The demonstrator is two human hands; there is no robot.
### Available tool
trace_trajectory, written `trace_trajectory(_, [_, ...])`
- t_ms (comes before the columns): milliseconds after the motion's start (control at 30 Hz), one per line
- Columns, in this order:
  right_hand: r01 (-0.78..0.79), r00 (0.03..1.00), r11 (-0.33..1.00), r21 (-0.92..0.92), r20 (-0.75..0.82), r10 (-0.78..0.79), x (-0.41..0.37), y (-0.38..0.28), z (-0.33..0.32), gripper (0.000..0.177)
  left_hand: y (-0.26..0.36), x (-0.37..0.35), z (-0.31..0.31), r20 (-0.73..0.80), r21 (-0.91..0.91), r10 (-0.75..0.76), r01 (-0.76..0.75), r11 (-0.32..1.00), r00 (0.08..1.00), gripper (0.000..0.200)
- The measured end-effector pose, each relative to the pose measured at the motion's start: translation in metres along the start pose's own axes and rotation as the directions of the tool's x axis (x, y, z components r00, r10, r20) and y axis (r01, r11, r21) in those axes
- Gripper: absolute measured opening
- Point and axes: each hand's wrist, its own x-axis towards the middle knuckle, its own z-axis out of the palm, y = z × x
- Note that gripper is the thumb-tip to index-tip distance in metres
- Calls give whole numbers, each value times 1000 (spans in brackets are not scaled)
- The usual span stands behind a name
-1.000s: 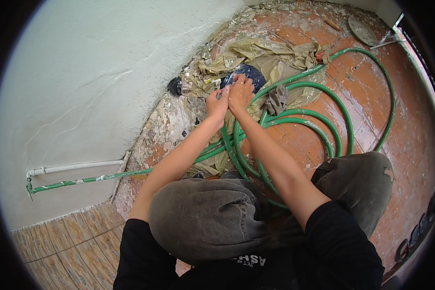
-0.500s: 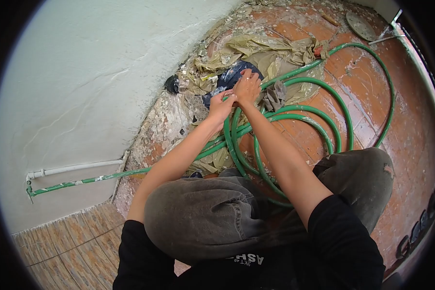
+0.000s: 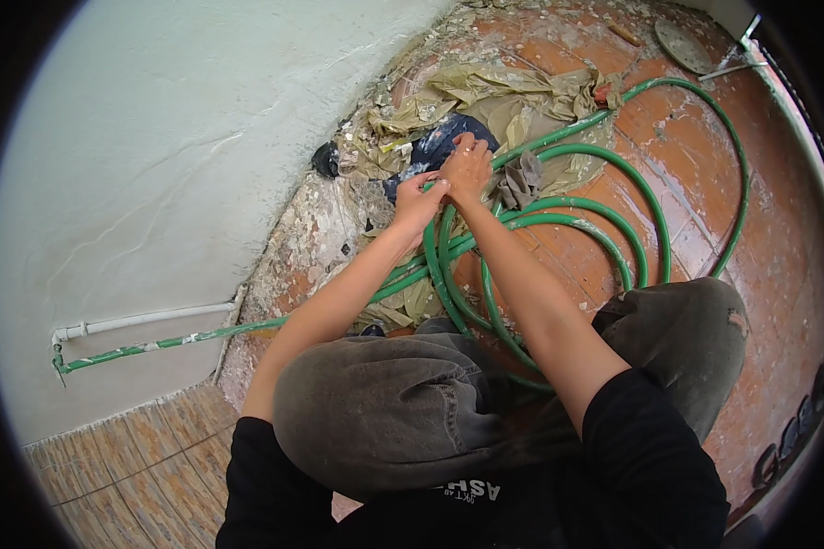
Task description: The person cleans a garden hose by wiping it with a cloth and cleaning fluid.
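My left hand [image 3: 416, 203] is closed on a green hose [image 3: 432, 261], which rises to it from a coil. A bit of green shows between its fingers, and its thumb touches the base of my right hand [image 3: 468, 171]. That right hand is seen from the back, with white specks on it, its fingers slightly bent and apart, and its palm hidden. Just beyond it lies a dark blue bag or cloth [image 3: 444, 139] smeared with white. Right of my wrist, a crumpled grey rag [image 3: 521, 181] lies against the hose coils.
Crumpled yellowish plastic sheeting [image 3: 485, 82] and debris cover the orange tiled floor [image 3: 687, 174] along the pale wall [image 3: 156, 165]. A white pipe [image 3: 146, 317] runs low on that wall, where the hose joins a tap [image 3: 58, 355]. A round lid [image 3: 684, 48] lies at the far right.
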Motion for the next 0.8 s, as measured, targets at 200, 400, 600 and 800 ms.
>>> trace_trajectory(200, [13, 999, 999, 33, 30, -14, -2, 1, 1, 19, -9, 5, 1, -77, 44, 48, -45, 998, 996, 24])
trace_trajectory(400, [54, 998, 998, 22, 40, -55, 3, 1, -4, 18, -1, 0, 0, -4, 18, 5, -4, 1000, 1000, 24])
trace_trajectory(600, [161, 955, 987, 22, 248, -161, 5, -9, -9, 20, -4, 6, -2, -39, 44, -19, 20, 999, 999, 40])
trace_trajectory(800, [471, 816, 875, 110, 322, -480, -18, -11, -7, 58, 3, 9, -3, -139, 8, -26, 27, 1000, 990, 46])
